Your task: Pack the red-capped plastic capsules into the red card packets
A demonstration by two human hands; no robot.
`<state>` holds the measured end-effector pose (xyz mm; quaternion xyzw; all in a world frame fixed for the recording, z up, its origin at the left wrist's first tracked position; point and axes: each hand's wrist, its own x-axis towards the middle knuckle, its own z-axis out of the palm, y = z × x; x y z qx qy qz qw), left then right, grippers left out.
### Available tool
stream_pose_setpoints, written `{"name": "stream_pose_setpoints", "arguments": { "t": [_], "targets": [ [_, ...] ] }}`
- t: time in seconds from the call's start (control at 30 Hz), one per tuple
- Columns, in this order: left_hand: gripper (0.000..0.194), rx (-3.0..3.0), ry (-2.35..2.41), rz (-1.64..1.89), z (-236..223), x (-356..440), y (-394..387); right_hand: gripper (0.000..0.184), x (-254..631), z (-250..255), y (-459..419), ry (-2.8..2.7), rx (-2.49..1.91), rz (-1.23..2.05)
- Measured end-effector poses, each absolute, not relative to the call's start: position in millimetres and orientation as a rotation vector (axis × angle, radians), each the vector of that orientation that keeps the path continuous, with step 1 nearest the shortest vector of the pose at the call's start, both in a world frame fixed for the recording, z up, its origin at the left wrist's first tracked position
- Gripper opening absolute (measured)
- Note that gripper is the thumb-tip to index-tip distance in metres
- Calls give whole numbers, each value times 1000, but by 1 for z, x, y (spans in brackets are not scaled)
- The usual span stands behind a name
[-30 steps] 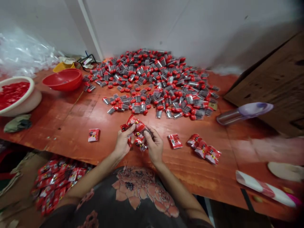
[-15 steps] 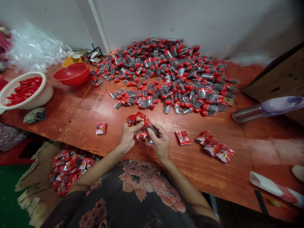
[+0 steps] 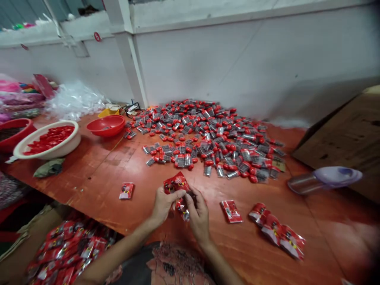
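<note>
In front of my chest both hands are closed on red printed packets. My left hand (image 3: pixel 164 204) pinches a red packet (image 3: pixel 175 183) near its edge, thumb on top. Close against it, my right hand (image 3: pixel 198 213) has its thumb and fingers bent round the packets; a second shiny packet (image 3: pixel 181 208) shows below, between the hands. What exactly lies under the fingertips is hidden. A single red packet (image 3: pixel 126 190) lies flat to the left, another packet (image 3: pixel 231 211) to the right. Farther right, a joined strip of packets (image 3: pixel 277 229) rests on the table.
A wide heap of red-ended clear packs (image 3: pixel 202 134) spreads along the wall. At left stand a white basin (image 3: pixel 75 136) with red pieces and a red bowl (image 3: pixel 105 126). A purple-lidded bottle (image 3: pixel 326 180) and a carton (image 3: pixel 341 142) are at right. Packets (image 3: pixel 68 249) are piled below.
The camera view has tilted up, so the table and hands sit lower and more wall shows. Both hands remain closed on the packets, now closer together.
</note>
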<state>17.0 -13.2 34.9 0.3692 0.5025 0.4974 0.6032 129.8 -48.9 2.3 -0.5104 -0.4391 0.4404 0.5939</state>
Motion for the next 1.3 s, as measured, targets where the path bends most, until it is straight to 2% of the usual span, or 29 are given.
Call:
{"name": "stream_pose_setpoints", "arguments": {
  "t": [0.13, 0.37, 0.5, 0.67, 1.03, 1.3],
  "targets": [
    [34, 649, 1112, 1222, 28, 29, -23, 42, 113, -5, -54, -756, -1157, 1174],
    [36, 590, 1207, 1295, 27, 38, -32, 37, 122, -20, -52, -1094, -1306, 865],
    [41, 683, 1195, 1277, 28, 29, -24, 33, 130, -14, -50, -1189, -1269, 799],
    [36, 775, 1191, 1193, 25, 18, -16, 28, 128, -10, -51, -1193, -1225, 868],
    [35, 748, 1169, 1159, 29, 9, -4, 43, 136, 1, -43, -1250, -1153, 1026],
    [34, 776, 1135, 982, 31, 14, -8, 40, 143, -7, -45, -941, -1119, 1209]
  ]
}}
